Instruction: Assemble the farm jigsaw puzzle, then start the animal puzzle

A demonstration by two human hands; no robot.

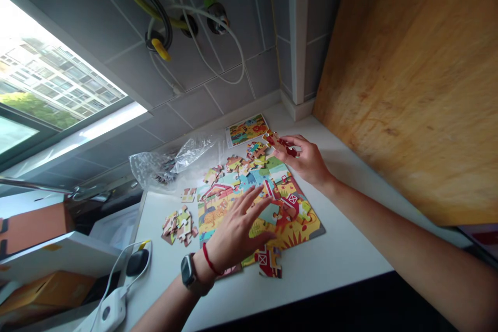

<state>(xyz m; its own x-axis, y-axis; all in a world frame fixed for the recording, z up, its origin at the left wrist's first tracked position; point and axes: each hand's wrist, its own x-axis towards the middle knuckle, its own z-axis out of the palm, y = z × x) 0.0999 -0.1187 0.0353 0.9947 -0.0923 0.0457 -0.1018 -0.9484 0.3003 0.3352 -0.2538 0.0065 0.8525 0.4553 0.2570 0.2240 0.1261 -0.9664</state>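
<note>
My right hand (pixel 309 162), at the far right corner of the puzzle, pinches a red-brown puzzle piece (pixel 277 142) above the table; whether a second piece lies behind it I cannot tell. Fingers spread, my left hand (pixel 239 225) hovers over or rests on the partly assembled farm puzzle (pixel 218 212) and hides part of it. A loose red barn piece (pixel 268 262) lies by the near edge, below my left thumb. Loose pieces (pixel 181 225) are heaped to the left, and more loose pieces (pixel 237 164) lie along the far edge.
Behind the puzzle lie a picture card (pixel 248 129) and a crumpled clear plastic bag (pixel 175 161). A wooden board (pixel 408 88) stands at the right. Cables (pixel 233 41) hang on the tiled wall. A white power strip (pixel 112 311) and boxes (pixel 50 280) are at the left.
</note>
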